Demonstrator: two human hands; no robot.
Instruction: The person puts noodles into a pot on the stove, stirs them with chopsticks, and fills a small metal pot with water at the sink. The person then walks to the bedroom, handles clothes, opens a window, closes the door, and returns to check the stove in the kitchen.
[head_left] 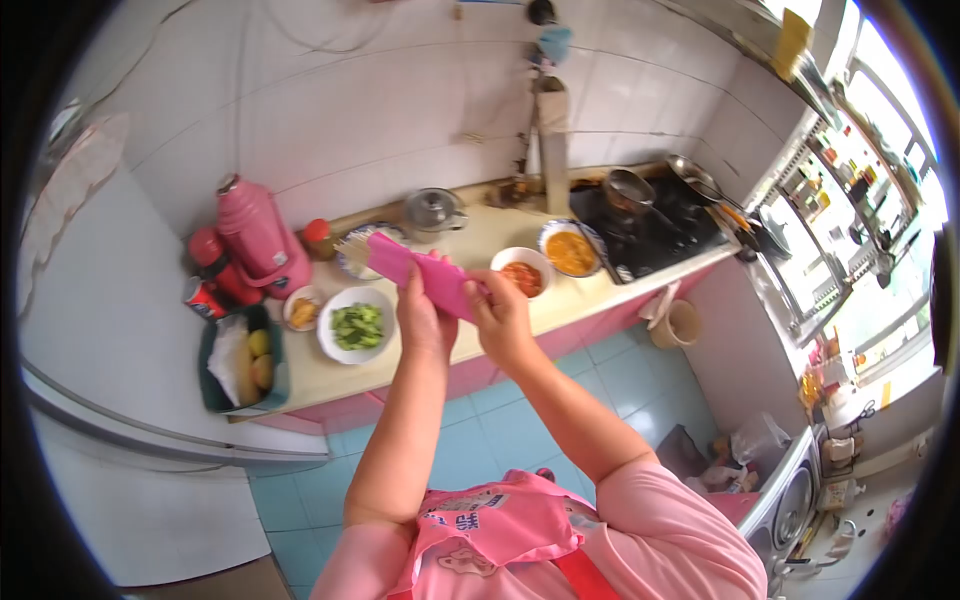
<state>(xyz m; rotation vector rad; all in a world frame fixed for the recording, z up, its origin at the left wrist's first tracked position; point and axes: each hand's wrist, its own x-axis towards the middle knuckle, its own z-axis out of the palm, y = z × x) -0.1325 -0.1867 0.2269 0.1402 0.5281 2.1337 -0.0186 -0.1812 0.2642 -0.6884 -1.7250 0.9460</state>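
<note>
From where I stand, both hands are up over the cream-coloured table (305,388), grasping one flat, bright pink packet (438,284). The left hand (428,320) supports its middle, thumb on top; the right hand (503,315) pinches its lower end. Thin pale sticks (354,250) show by the far end — whether inside it or on the plate behind, I can't tell. The packet slants above the table, between a round white dish (345,295) of chopped greens (357,327) and a small white bowl (515,254) of red food (522,278).
</note>
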